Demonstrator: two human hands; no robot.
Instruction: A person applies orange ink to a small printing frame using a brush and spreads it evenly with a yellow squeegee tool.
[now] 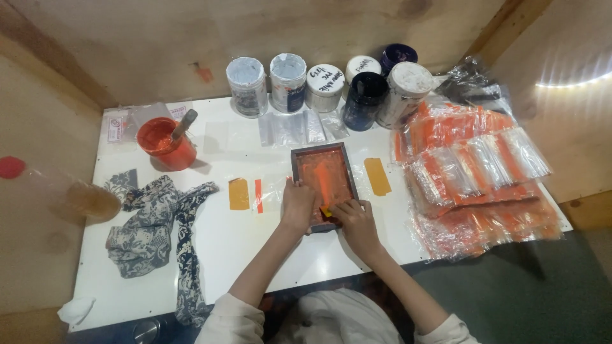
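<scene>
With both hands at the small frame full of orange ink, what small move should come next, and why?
Probably pull the squeegee toward the body. The right hand grips it at the near edge of the frame, the left hand steadies that frame, and orange ink lies across the mesh.
</scene>
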